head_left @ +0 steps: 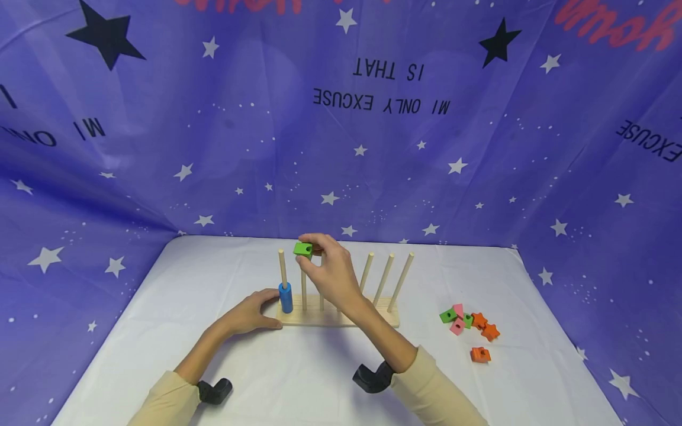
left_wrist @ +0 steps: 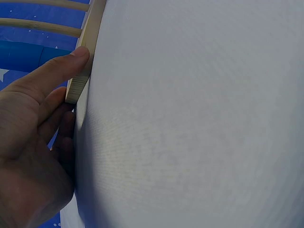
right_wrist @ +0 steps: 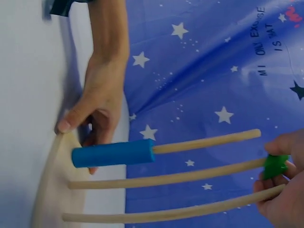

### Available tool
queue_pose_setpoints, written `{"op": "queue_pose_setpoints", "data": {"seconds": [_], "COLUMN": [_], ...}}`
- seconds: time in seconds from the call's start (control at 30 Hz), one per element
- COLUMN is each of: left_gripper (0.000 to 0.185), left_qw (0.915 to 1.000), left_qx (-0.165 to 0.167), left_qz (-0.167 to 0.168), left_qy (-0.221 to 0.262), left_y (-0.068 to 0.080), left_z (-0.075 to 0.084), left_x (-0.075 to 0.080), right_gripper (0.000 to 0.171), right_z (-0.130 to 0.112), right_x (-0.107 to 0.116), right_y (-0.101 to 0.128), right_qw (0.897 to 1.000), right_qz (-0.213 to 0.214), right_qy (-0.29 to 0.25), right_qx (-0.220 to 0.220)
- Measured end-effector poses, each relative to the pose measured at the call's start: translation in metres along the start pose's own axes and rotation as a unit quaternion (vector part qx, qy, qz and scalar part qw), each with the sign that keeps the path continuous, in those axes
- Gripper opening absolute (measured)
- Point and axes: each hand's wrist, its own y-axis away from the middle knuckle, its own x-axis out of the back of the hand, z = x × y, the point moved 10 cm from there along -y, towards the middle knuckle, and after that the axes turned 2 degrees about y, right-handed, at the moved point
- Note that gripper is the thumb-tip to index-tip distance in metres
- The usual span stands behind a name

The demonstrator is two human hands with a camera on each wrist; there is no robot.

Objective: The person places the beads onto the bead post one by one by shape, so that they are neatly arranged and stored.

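A wooden peg rack [head_left: 319, 319] stands on the table, several upright pegs rising from its base. My left hand [head_left: 247, 313] grips the base's left end, thumb on the front edge and fingers behind, as the left wrist view shows at the wood [left_wrist: 78, 89]. Blue cylinder beads [head_left: 286, 299] sit stacked at the bottom of the leftmost peg. My right hand [head_left: 337, 275] pinches a green block [head_left: 303, 249] with a hole between thumb and fingers. In the right wrist view this green block [right_wrist: 274, 166] is at the tip of the second peg [right_wrist: 166, 177].
Right of the rack lie loose green and pink blocks [head_left: 457, 326] in a cluster. Beside them are orange star beads [head_left: 490, 332], with one more orange bead [head_left: 480, 355] nearer. A purple star-printed cloth [head_left: 298, 148] hangs behind the white table [head_left: 213, 260].
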Motion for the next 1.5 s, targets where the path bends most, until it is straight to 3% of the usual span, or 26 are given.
{"op": "queue_pose_setpoints", "data": {"seconds": [0.23, 0.47, 0.67, 1.17, 1.5], "left_gripper": [0.084, 0.084, 0.085, 0.084, 0.083], "left_qw": [0.9999, 0.9999, 0.9999, 0.9999, 0.9998], "left_qx": [-0.008, -0.010, -0.009, -0.012, -0.016], "left_qz": [-0.001, -0.004, -0.004, -0.002, -0.004], "left_qy": [0.006, 0.009, 0.006, -0.001, 0.004], "left_y": [0.000, 0.000, 0.000, -0.001, 0.001], "left_z": [0.000, 0.001, 0.002, 0.001, 0.002], "left_x": [-0.001, -0.001, 0.000, 0.000, 0.000], "right_gripper": [0.030, 0.036, 0.036, 0.027, 0.027], "right_z": [0.013, 0.025, 0.049, 0.141, 0.147], "right_x": [-0.007, -0.012, -0.023, -0.079, -0.082], "right_y": [0.004, 0.011, 0.027, 0.087, 0.093], "right_qw": [0.995, 0.989, 0.980, 0.965, 0.966], "right_qz": [0.026, 0.044, 0.063, -0.021, -0.021], "right_qy": [-0.083, -0.123, -0.156, -0.120, -0.109], "right_qx": [-0.041, -0.069, -0.107, -0.232, -0.234]}}
